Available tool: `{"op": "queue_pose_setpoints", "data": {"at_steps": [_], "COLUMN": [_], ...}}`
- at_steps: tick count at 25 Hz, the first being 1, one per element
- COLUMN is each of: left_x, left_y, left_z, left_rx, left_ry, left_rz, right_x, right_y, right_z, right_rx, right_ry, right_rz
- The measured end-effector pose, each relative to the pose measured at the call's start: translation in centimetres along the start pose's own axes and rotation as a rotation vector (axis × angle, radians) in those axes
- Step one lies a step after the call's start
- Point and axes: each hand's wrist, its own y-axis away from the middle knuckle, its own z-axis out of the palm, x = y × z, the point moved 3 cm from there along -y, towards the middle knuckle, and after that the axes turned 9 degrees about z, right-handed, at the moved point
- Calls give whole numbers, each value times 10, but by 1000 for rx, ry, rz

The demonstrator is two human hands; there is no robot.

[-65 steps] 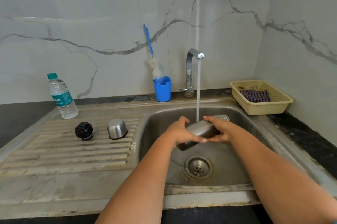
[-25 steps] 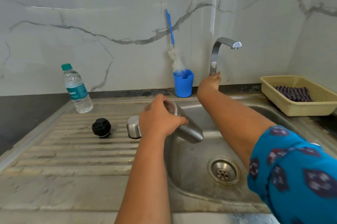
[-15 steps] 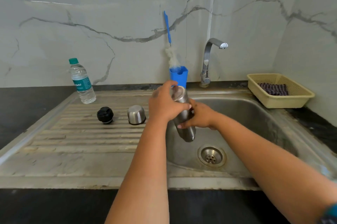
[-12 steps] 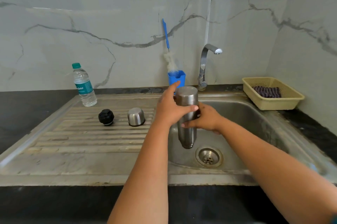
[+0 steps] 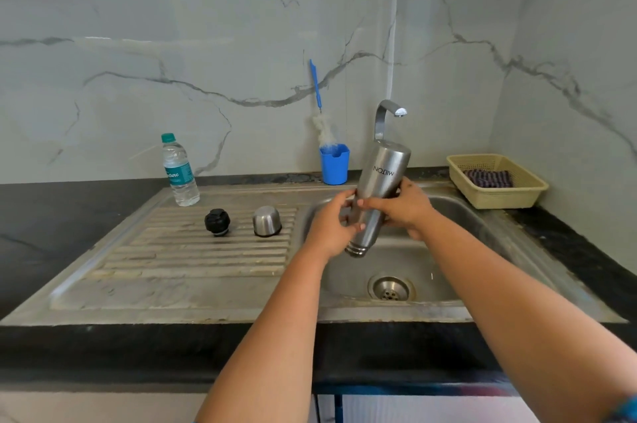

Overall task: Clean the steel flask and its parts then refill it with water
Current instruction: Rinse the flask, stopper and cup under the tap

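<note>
Both hands held the steel flask point(image 5: 378, 188) upside down over the sink point(image 5: 458, 212), the left hand point(image 5: 329, 228) and right hand point(image 5: 408, 207) fingers curled round its lower body, threaded mouth just below them.

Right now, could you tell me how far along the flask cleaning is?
Done, apparently: the flask is open, its black stopper and steel cup lying on the drainboard. The tap is not running. In hand: the left hand and right hand hold it mouth-down over the sink, probably draining. Left: the parts, then refilling; the bottle brush stands in its blue holder.
</note>
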Motion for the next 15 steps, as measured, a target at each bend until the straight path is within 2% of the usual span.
{"op": "queue_pose_setpoints", "data": {"at_steps": [2, 4, 6, 8, 11, 15], "left_x": [6, 4, 2, 6, 13, 2], "left_y": [2, 6, 16, 23, 36, 66], "left_z": [-2, -4, -14, -35, -84, -163], "left_rx": [-31, -127, -175, -97, 116, 175], "left_ry": [-3, -86, -164, -116, -89, -93], "left_rz": [-8, -53, -88, -65, 16, 11], "right_x": [-4, 3, 1, -24, -71, -104], "right_y": [5, 11, 18, 24, 35, 43], "right_z": [-3, -4, 2, 17, 64, 154], "right_rx": [-4, -50, -28, 11, -67, -189], "right_ry": [78, 109, 92, 81, 160, 324], "right_rz": [2, 140, 164, 49, -97, -223]}}
